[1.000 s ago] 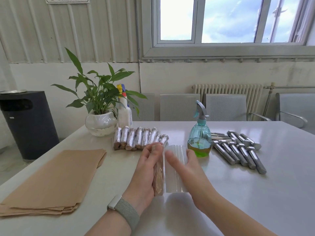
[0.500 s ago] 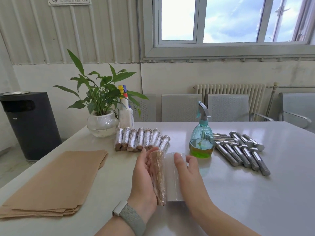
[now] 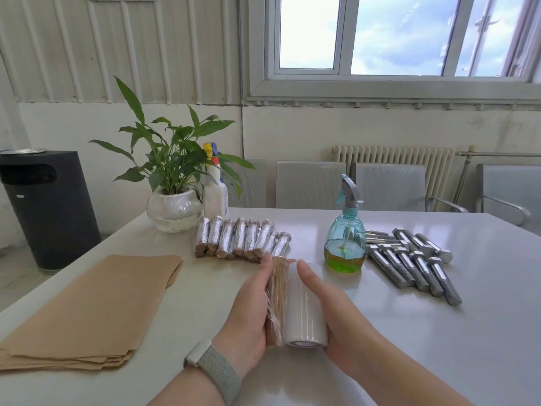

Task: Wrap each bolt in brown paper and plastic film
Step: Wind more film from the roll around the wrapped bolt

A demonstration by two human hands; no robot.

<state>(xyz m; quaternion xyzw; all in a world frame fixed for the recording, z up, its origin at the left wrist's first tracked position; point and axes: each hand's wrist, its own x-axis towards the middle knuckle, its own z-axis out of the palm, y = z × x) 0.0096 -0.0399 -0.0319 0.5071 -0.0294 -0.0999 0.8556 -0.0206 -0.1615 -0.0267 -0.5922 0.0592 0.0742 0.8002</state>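
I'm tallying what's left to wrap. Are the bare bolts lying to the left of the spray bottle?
No. The bare bolts lie to the right of the spray bottle; the wrapped bolts sit to its left.

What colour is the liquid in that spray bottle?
Green, in the teal spray bottle; head view.
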